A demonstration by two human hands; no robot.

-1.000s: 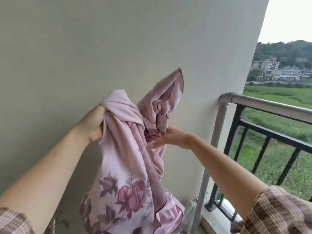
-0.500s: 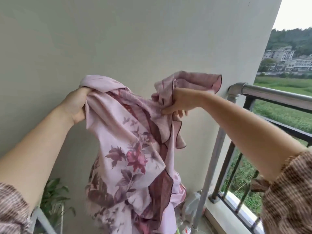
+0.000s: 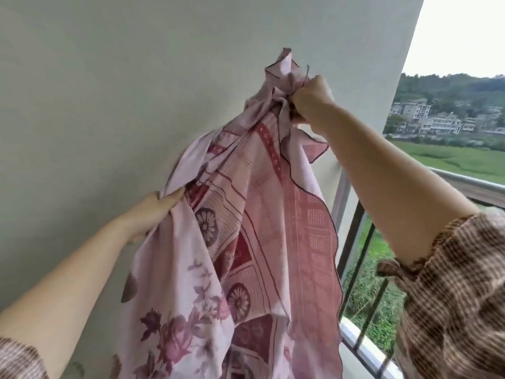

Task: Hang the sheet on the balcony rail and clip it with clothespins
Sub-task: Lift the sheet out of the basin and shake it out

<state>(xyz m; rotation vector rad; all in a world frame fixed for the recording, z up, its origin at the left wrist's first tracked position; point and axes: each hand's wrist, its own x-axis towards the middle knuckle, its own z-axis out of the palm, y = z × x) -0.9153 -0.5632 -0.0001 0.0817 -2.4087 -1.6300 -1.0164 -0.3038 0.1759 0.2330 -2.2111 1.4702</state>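
A pink sheet [image 3: 246, 242] with dark red flowers and geometric borders hangs bunched in front of the pale wall. My right hand [image 3: 310, 97] is raised high and clenched around a gathered corner of the sheet. My left hand [image 3: 155, 212] is lower, to the left, gripping a fold of the sheet's edge. The cloth drapes down between both hands and out of the bottom of the view. The balcony rail [image 3: 470, 184], a grey metal top bar with black bars beneath, runs at the right; the sheet is not on it. No clothespins are visible.
A plain pale wall [image 3: 136, 91] fills the left and centre. The rail's grey end post [image 3: 340, 198] stands where rail meets wall, partly behind the sheet. Beyond the rail lie green fields and distant buildings [image 3: 426, 119].
My right hand has lifted its corner of the sheet well upward. My left hand has dropped lower on the cloth. The sheet now hangs stretched out longer, showing its geometric pattern.
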